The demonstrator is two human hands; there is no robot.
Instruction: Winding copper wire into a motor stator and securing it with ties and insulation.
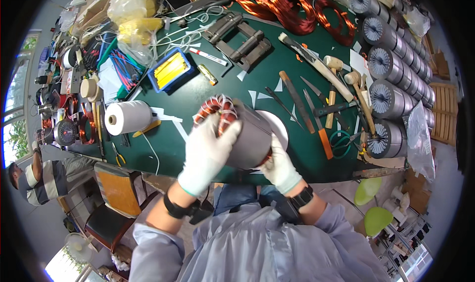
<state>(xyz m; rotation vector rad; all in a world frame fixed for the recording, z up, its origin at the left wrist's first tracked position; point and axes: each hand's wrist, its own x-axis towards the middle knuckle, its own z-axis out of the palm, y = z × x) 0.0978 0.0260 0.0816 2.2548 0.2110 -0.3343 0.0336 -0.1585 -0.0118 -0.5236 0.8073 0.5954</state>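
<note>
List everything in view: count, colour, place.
Wound core: one, grey with red-brown windings, in both hands
Table: one, dark green, centre
Thread spool: one, white, table's left
Bin: one, blue, beyond the spool
Strips: several, yellow, in the bin
Marker: one, white and red, right of the bin
Metal frame: one, grey, far side
Wire coils: several, copper, far edge
Mallets: two, wooden, right side
Cylinders: at least five, grey, right edge
Chair: one, brown and black, lower left
Seats: two, lime green, lower right
Other person: one, striped shirt, far left
Small clutter: uncountable
Left hand, right hand: two, white-gloved, centre
</note>
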